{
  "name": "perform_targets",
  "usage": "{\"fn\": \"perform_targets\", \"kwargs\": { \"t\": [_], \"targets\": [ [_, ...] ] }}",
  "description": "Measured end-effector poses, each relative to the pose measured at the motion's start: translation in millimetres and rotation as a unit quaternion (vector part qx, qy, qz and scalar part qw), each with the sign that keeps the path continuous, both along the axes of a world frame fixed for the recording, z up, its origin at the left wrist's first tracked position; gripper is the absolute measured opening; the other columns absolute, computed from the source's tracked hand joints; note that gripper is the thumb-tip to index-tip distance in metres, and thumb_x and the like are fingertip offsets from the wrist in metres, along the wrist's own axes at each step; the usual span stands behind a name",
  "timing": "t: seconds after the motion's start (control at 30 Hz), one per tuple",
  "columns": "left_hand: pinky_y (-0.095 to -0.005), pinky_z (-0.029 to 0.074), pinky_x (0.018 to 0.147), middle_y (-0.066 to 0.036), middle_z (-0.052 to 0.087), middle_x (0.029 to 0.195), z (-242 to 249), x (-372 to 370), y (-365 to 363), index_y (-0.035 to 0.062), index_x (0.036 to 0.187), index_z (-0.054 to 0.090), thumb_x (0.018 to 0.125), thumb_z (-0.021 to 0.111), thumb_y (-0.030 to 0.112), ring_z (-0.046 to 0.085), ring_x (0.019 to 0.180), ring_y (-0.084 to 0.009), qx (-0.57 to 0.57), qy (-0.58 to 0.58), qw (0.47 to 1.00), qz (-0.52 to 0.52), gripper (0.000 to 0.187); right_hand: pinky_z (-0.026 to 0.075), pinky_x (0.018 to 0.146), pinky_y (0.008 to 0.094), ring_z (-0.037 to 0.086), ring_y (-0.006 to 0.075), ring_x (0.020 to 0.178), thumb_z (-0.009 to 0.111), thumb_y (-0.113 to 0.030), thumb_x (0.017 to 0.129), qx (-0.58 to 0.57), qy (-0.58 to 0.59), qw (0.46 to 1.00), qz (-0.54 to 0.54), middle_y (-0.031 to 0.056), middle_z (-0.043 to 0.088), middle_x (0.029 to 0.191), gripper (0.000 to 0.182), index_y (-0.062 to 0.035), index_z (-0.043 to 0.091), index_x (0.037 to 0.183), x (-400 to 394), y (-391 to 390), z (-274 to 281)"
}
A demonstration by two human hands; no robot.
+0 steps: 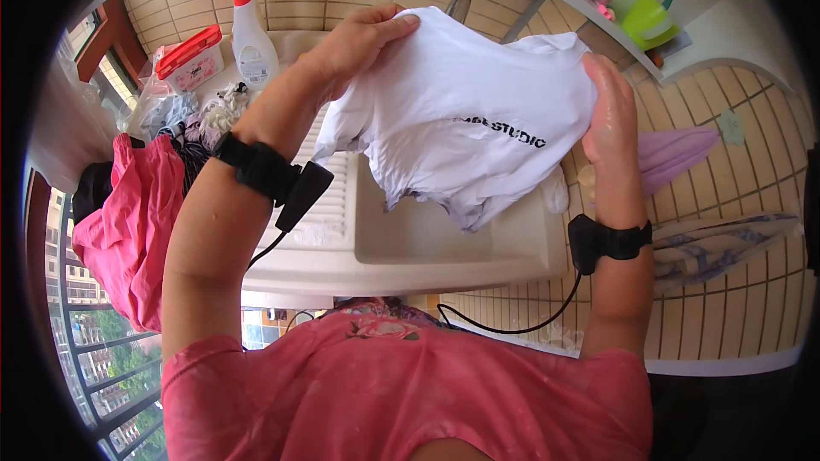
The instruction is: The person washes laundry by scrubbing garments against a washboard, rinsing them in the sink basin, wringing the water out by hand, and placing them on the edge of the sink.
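Observation:
A white T-shirt [461, 94] with dark lettering across it is stretched out between my two hands, above the sink [436, 243]. My left hand [371, 38] pinches its upper left part, thumb on top of the cloth. On the other side my right hand [611, 111] grips the shirt's right edge; its fingertips are partly behind the fabric. The shirt's lower hem hangs bunched and looks damp over the basin. To the left of the basin, the ribbed washboard [320, 205] shows below the shirt's sleeve.
A white spray bottle [252, 47] and a red-lidded box [192, 60] stand at the back left. Pink clothing [137, 230] hangs at the left by the railing. Purple cloth [675, 158] hangs on the right wall. A green cup [647, 21] sits on the upper right shelf.

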State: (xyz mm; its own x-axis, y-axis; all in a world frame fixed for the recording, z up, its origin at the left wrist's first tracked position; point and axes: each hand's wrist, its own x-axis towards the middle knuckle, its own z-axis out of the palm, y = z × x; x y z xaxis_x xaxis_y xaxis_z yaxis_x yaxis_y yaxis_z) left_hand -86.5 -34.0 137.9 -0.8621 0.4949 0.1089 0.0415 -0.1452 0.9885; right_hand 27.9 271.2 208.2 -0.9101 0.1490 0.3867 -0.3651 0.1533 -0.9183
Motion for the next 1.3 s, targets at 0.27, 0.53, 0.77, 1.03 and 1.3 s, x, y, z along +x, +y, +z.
{"fn": "perform_targets", "kwargs": {
  "t": [0.27,0.53,0.77,1.03,1.3],
  "targets": [
    [-0.0318,0.052,0.089,-0.007,0.067,0.105,-49,10,6,0.0030,0.108,0.064,0.097,0.056,0.019,0.064,0.097,-0.0164,0.192,-0.199,0.958,-0.073,0.021,0.042,0.082,0.0242,0.052,0.0071,0.087,0.059,-0.020,0.099,-0.056,-0.029,0.996,0.060,-0.0010,0.058,0.091,0.016,-0.0047,0.060,0.094,-12,-8,-45],
    [-0.0299,0.053,0.079,-0.005,0.068,0.101,-80,45,45,0.0025,0.116,0.061,0.103,0.056,0.029,0.065,0.087,-0.0144,0.133,-0.179,0.975,-0.015,0.030,0.043,0.076,0.0247,0.050,0.0052,0.084,0.070,-0.015,0.094,-0.145,-0.033,0.987,0.065,-0.0015,0.056,0.089,0.017,-0.0039,0.058,0.098,-36,-21,-100],
    [-0.0374,0.050,0.084,-0.010,0.068,0.106,-144,84,100,-0.0020,0.115,0.060,0.102,0.053,0.033,0.065,0.100,-0.0227,-0.294,0.161,0.925,0.182,0.038,0.049,0.059,0.0384,0.065,0.0312,0.065,0.054,-0.014,0.099,0.328,0.019,0.942,-0.074,0.0204,0.063,0.075,0.023,-0.0064,0.060,0.120,-25,-108,-178],
    [-0.0327,0.050,0.070,-0.008,0.063,0.093,-211,69,103,0.0029,0.101,0.062,0.103,0.050,0.032,0.057,0.081,-0.0161,0.050,-0.148,0.978,0.142,0.032,0.054,0.074,0.0424,0.070,0.0395,0.087,0.052,-0.012,0.097,0.235,-0.009,0.972,-0.023,0.0207,0.069,0.089,0.019,-0.0101,0.057,0.115,2,-113,-221],
    [-0.0419,0.052,0.088,-0.022,0.056,0.123,-257,54,107,-0.0008,0.134,0.043,0.097,0.051,0.047,0.060,0.108,-0.0299,0.085,-0.465,0.856,0.212,0.061,0.052,0.074,0.0485,0.066,0.0430,0.083,0.056,-0.031,0.096,0.287,-0.255,0.923,-0.030,0.0218,0.069,0.085,0.031,-0.0036,0.056,0.109,-86,-18,-361]
  ]
}}
